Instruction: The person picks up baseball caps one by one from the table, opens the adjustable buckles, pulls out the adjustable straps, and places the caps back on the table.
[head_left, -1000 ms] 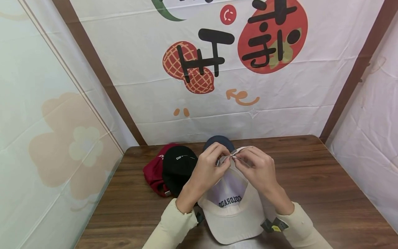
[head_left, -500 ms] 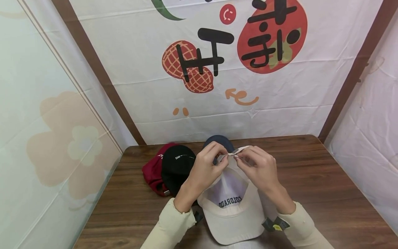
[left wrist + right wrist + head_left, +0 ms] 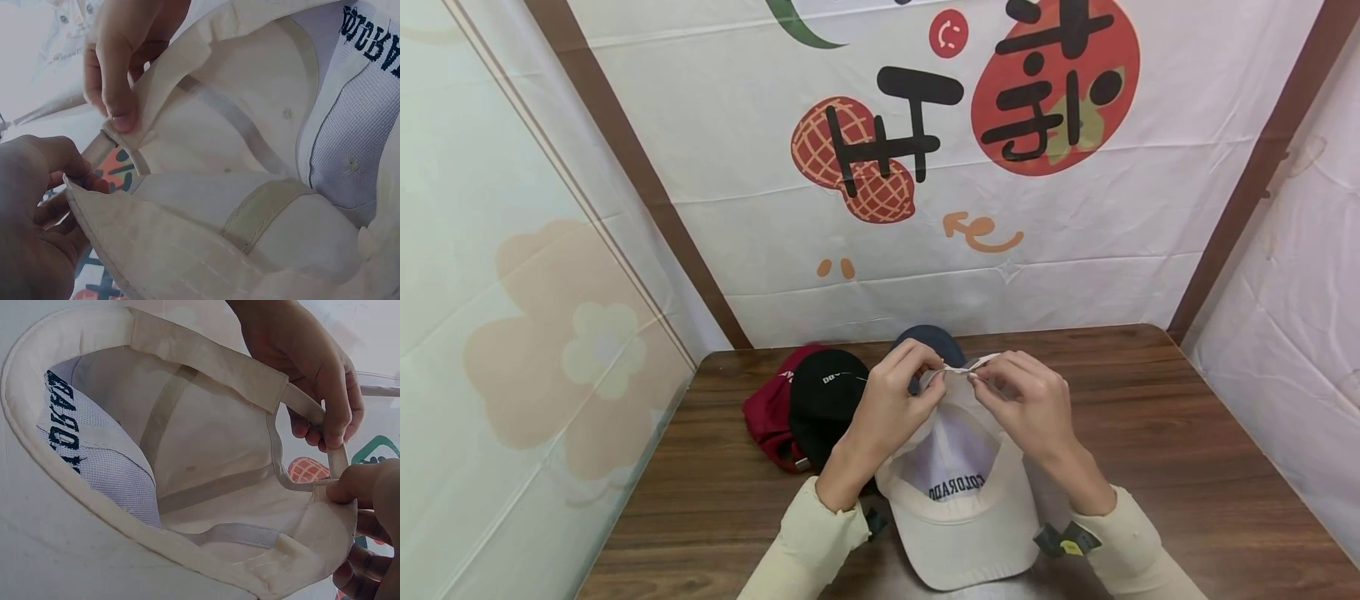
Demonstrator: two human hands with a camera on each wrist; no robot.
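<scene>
A cream baseball cap (image 3: 966, 546) lies with its brim towards me and its hollow facing up; dark COLORADO lettering shows inside the front panel. At the cap's back, my left hand (image 3: 891, 408) pinches the narrow adjusting strap (image 3: 337, 461) between thumb and fingers. My right hand (image 3: 1028, 408) grips the cap's back edge beside the strap, its thumb (image 3: 342, 490) pressed on the fabric. A short stretch of strap spans the gap between both hands, over the arched back opening. In the left wrist view, the left hand's (image 3: 37, 206) fingertips are partly hidden behind the cap edge.
Left of the cream cap, a black cap (image 3: 827, 404) overlaps a dark red cap (image 3: 769, 417). A navy cap (image 3: 932, 340) sits behind my hands near the table's back edge. The wooden table (image 3: 1157, 442) meets a printed cloth wall (image 3: 1075, 292).
My hands have drawn slightly apart, the left moving left and the right a little to the right, so more strap shows between them. The cap's brim has stayed in place.
</scene>
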